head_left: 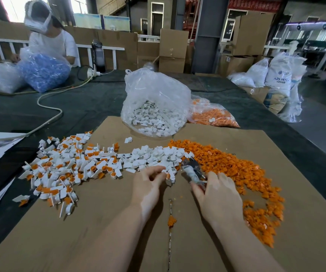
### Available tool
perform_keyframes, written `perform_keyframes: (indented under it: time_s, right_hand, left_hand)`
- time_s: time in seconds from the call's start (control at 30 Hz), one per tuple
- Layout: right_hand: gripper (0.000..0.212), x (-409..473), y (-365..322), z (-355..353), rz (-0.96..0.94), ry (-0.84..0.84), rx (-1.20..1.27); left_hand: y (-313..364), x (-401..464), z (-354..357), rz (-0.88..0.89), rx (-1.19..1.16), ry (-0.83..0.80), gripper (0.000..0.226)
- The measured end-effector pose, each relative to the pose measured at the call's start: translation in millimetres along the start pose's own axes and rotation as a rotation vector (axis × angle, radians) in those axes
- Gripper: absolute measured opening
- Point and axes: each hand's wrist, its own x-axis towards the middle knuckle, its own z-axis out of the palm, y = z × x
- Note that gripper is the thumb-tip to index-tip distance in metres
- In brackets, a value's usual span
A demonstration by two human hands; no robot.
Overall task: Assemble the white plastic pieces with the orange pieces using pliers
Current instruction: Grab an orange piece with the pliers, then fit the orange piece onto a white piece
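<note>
Here, scanning left to right. On the cardboard sheet [119,222] covering the desk [79,107], a pile of assembled pieces [66,167], white with orange inserts, lay at far left. Just right of it, a heap of loose white plastic pieces [154,156] ran toward centre.

The left hand [148,185] rested at the near edge of that heap, fingertips pinching a white piece [169,178]; an orange part showed beside it, though whether it was seated could not be told. The right hand [217,195] closed its grip round the handles of the pliers [193,171], nose pointing toward the held piece; how far the jaws stood apart was blurred.

Loose orange pieces [236,173] spread in a wide band to the right.

Handling, judged: both parts looked small, light, rigid moulded plastic, smooth and likely to slip or flick away under squeeze. Best taken by the flat white body between thumb and fingertip, leaving the socket clear for the pliers. Thin white stems looked snappable.

Containers: behind the heaps, a clear plastic bag [156,91], mouth open, held more white pieces. Touching its right side, a second clear bag [213,114] held orange pieces, plus at least one white stray.
</note>
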Motion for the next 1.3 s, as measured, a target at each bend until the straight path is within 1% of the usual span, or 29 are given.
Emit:
perform_keyframes:
  time_s: [0.07, 0.2, 0.23, 0.27, 0.33, 0.4, 0.47, 0.63, 0.73, 0.83, 0.9, 1.03, 1.1, 1.17, 1.23, 1.3]
  right_hand:
    - [0.041, 0, 2, 3, -0.006, 0.04, -0.096]
    - [0.047, -1, 7, 13, -0.017, 0.17, -0.085]
    - [0.048, -1, 6, 15, -0.051, 0.206, -0.067]
    - [0.047, -1, 3, 15, -0.107, 0.246, -0.015]
    - [0.039, -2, -6, 19, -0.248, 0.307, 0.189]
    - [0.029, -5, -17, 21, -0.356, 0.302, 0.383]
    - [0.019, -6, -23, 23, -0.403, 0.299, 0.482]
    - [0.009, -9, -23, 26, -0.293, 0.225, 0.534]
    - [0.004, -9, -23, 27, -0.263, 0.196, 0.546]
    - [0.004, -9, -22, 28, -0.236, 0.157, 0.56]
    - [0.002, -10, -23, 27, -0.248, 0.167, 0.549]
    - [0.007, -10, -23, 26, -0.282, 0.184, 0.543]
    - [0.008, -10, -23, 26, -0.275, 0.192, 0.544]
    - [0.008, -11, -23, 25, -0.285, 0.218, 0.526]
    - [0.006, -11, -23, 25, -0.295, 0.25, 0.506]
    - [0.006, -11, -22, 24, -0.286, 0.294, 0.489]
  left_hand:
    - [-2, -3, 0, 0.056, 0.065, -0.035, 0.019]
    - [-3, -2, -1, 0.109, 0.134, -0.077, 0.022]
    - [-4, -1, -1, 0.125, 0.16, -0.091, 0.023]
    - [-4, -1, -1, 0.139, 0.177, -0.105, 0.024]
    - [-4, 0, -2, 0.16, 0.193, -0.132, 0.025]
    - [-3, 0, -3, 0.175, 0.206, -0.162, 0.025]
    - [-3, -2, -6, 0.184, 0.22, -0.187, 0.027]
    - [-4, -8, -10, 0.148, 0.13, -0.239, 0.033]
    - [-5, -12, -7, 0.189, 0.171, -0.252, 0.039]
    - [-6, -11, -5, 0.194, 0.207, -0.232, 0.038]
    - [-6, -10, -4, 0.201, 0.201, -0.231, 0.035]
    - [-5, -13, -4, 0.205, 0.168, -0.259, 0.03]
    - [-6, -14, -4, 0.219, 0.206, -0.268, 0.029]
    - [-7, -14, -5, 0.265, 0.295, -0.262, 0.026]
    - [-8, -13, -5, 0.315, 0.373, -0.228, 0.021]
    - [-8, -11, -5, 0.316, 0.376, -0.158, 0.016]
